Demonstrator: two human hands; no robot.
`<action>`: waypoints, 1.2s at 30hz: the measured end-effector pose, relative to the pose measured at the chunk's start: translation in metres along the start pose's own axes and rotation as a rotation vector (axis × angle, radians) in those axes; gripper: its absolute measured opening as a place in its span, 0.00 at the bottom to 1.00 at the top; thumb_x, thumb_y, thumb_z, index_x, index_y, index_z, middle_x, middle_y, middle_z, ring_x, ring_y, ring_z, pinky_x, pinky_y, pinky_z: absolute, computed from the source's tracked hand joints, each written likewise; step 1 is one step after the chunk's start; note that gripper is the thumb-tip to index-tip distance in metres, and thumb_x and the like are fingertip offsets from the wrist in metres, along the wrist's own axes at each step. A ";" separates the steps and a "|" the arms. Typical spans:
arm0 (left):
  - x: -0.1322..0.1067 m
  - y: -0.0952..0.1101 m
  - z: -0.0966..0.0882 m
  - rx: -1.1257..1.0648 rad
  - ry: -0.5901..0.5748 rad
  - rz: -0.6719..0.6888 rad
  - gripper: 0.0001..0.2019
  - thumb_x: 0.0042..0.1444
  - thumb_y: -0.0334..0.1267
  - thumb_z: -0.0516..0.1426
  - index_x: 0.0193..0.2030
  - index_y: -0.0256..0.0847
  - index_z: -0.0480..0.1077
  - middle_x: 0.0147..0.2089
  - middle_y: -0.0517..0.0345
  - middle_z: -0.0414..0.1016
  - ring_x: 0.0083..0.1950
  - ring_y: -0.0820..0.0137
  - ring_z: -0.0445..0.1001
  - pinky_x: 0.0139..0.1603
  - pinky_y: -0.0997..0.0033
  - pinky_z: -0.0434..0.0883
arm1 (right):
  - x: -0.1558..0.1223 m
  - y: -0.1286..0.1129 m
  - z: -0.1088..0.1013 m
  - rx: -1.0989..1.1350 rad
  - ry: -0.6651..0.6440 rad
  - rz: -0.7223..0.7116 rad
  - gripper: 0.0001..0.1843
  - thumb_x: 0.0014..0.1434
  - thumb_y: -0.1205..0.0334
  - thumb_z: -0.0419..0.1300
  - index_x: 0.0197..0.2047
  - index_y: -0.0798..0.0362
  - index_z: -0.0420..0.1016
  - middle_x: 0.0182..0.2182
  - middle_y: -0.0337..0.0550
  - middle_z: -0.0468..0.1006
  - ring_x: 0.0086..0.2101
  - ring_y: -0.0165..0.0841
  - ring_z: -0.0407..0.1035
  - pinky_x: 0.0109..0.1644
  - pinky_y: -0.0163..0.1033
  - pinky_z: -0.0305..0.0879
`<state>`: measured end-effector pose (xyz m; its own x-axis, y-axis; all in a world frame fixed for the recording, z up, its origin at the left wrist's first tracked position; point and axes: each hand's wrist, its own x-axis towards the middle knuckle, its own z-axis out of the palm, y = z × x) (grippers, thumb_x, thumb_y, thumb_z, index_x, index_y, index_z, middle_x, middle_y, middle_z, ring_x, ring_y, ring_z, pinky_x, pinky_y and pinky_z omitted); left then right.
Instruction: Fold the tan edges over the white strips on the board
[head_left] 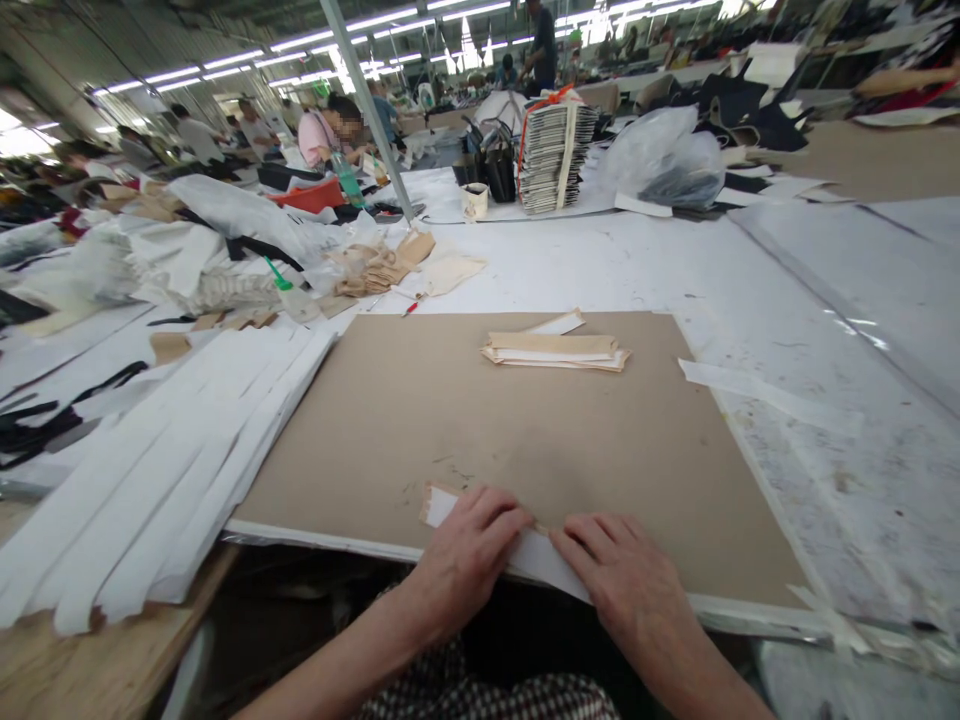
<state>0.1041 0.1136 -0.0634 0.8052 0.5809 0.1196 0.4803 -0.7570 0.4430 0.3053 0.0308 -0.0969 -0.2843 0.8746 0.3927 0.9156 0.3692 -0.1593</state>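
A narrow white strip with a tan edge (439,503) lies along the near edge of a brown cardboard sheet (480,430). My left hand (469,550) rests on the strip's left part, fingers curled down and pressing it. My right hand (622,575) lies on the strip's right part, fingers bent and pressing too. The two hands almost touch at the strip's middle. Most of the strip is hidden under them.
A small stack of tan and white strips (555,350) sits at the cardboard's far side. Long white strips (165,470) fan out on the left. A loose white strip (757,392) lies to the right. A bundled stack (555,155), a plastic bag (664,160) and other workers are farther back.
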 end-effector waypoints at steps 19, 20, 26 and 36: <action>-0.004 -0.006 0.005 -0.118 0.102 -0.158 0.11 0.59 0.29 0.59 0.47 0.40 0.65 0.50 0.52 0.68 0.52 0.63 0.68 0.53 0.61 0.71 | 0.025 -0.008 0.001 0.056 -0.128 0.023 0.08 0.59 0.71 0.63 0.40 0.50 0.71 0.35 0.40 0.73 0.37 0.38 0.66 0.42 0.44 0.58; -0.004 -0.006 0.005 -0.119 0.104 -0.153 0.11 0.59 0.30 0.60 0.47 0.40 0.65 0.50 0.52 0.69 0.52 0.63 0.68 0.53 0.61 0.71 | 0.026 -0.009 0.002 0.018 -0.139 0.003 0.08 0.58 0.72 0.63 0.38 0.50 0.70 0.35 0.40 0.73 0.36 0.39 0.66 0.42 0.44 0.58; -0.004 -0.010 0.006 -0.114 0.120 -0.129 0.10 0.60 0.31 0.59 0.47 0.40 0.66 0.49 0.52 0.69 0.51 0.63 0.68 0.52 0.63 0.71 | 0.024 -0.013 0.010 0.052 -0.045 0.172 0.10 0.68 0.65 0.51 0.34 0.51 0.69 0.30 0.40 0.70 0.33 0.36 0.65 0.39 0.41 0.58; 0.000 -0.014 0.004 -0.055 0.090 0.024 0.06 0.65 0.35 0.55 0.46 0.41 0.73 0.44 0.54 0.72 0.45 0.65 0.65 0.45 0.67 0.70 | 0.000 0.010 -0.004 0.285 -0.118 0.167 0.12 0.70 0.62 0.48 0.45 0.47 0.72 0.36 0.40 0.72 0.36 0.33 0.68 0.40 0.37 0.65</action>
<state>0.0990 0.1226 -0.0728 0.7809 0.5887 0.2089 0.4393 -0.7553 0.4864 0.3156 0.0336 -0.0953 -0.1835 0.9546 0.2348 0.8409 0.2761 -0.4654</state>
